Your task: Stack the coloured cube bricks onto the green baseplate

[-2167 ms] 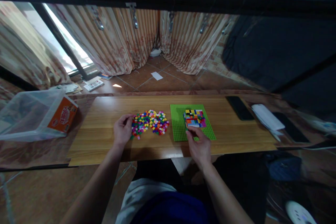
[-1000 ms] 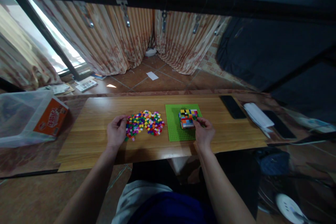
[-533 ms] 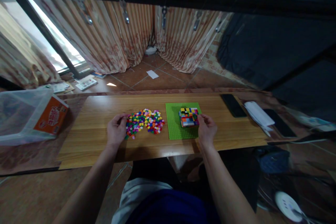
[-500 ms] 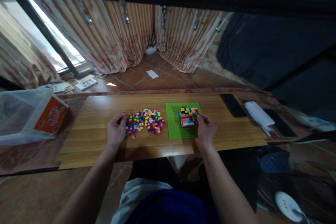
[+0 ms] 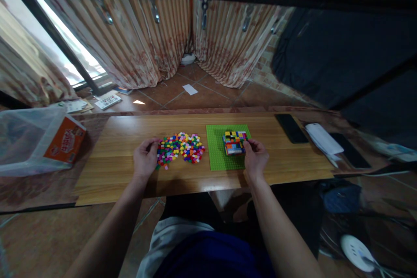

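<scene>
A small block structure of multicoloured toy bricks stands on a green studded baseplate. My right hand is at its right side, thumb and fingertips pinched together against the bricks. Whatever lies between those fingertips is too small to make out. Left of the baseplate, loose bricks in many colours lie in a spread pile. At the pile's left edge is my left hand, fingers curled together with the tips by the nearest bricks. Anything in that pinch is hidden.
Everything rests on a low wooden table. A black phone lies at its right end, with a white packet and a second dark slab beyond. On the left stands a clear plastic bin with an orange label.
The view has shifted slightly, so the table sits a little higher in the picture. Both hands keep nearly the same places, with only slight finger movement at the block structure.
</scene>
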Demonstrator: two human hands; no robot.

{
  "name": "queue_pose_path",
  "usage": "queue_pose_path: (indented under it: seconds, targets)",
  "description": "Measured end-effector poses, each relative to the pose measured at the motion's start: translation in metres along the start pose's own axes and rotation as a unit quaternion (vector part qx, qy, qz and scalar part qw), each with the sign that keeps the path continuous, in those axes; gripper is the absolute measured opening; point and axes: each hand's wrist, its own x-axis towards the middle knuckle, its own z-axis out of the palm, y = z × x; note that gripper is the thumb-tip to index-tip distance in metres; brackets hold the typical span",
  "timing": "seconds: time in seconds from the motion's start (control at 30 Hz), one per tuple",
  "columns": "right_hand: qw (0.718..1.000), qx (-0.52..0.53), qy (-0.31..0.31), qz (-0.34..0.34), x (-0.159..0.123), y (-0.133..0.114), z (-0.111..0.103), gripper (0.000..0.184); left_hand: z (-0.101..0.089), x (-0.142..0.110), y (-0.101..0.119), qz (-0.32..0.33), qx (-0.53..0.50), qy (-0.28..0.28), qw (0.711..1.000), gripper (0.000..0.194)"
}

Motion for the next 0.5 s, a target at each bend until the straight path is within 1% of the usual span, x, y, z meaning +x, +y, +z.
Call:
queue_pose_path:
  seconds: [0.2,0.4,0.5]
  targets:
    - [1.0,-0.026,-0.003,-0.004,-0.002,0.0038,0.0,0.034,-0.001,0.0,-0.0005,0.004,0.0,-0.006,1.0,0.03]
    - [1.0,-0.004,-0.022,0.002,0.0006,0.0016,-0.0046,0.035,-0.0012,0.0002,0.0025,0.001,-0.007,-0.002,1.0,0.03]
    - [1.0,-0.005,-0.013,0.003,0.0049,-0.0009,-0.0083,0.035,-0.0014,0.0,0.0045,-0.002,-0.007,-0.004,1.0,0.03]
